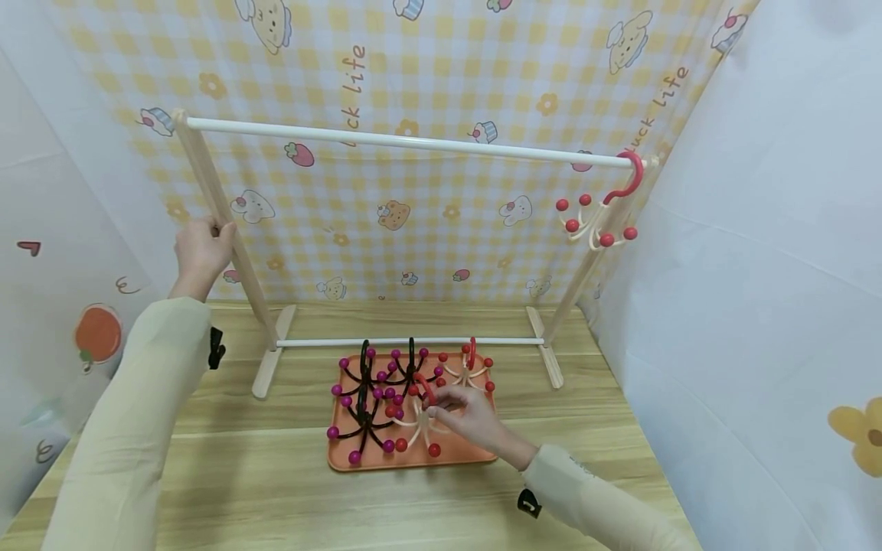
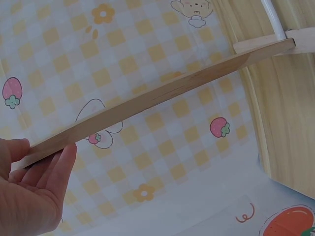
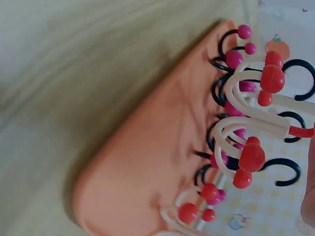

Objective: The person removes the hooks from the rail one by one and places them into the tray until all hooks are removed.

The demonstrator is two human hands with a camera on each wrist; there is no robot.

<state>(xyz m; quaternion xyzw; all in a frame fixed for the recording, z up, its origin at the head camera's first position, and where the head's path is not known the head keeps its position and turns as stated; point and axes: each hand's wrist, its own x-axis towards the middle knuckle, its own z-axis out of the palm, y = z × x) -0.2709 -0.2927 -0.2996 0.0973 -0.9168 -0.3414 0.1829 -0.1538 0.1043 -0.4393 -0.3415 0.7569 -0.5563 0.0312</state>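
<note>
My left hand [image 1: 202, 254] grips the left wooden post [image 1: 207, 180] of a rack, thumb on one side and fingers on the other in the left wrist view. Over a tray, my right hand [image 1: 474, 419] pinches the red hook of a cream claw-shaped hanger [image 1: 423, 419] with red balls on its curved arm tips. The right wrist view shows this held hanger [image 3: 261, 120] large, its arms above the orange tray [image 3: 142, 162]. Three black hangers [image 1: 365, 419] with magenta balls and another cream, red-tipped hanger [image 1: 466, 376] sit in the tray, hooks pointing up.
A white top bar [image 1: 413, 143] spans the rack; one cream hanger [image 1: 632, 184] with red balls hangs by its red hook at the bar's right end. A lower white rod [image 1: 317, 343] runs behind the tray. Rack feet [image 1: 265, 375] stand on the wooden table [image 1: 276, 482], before a checked cloth.
</note>
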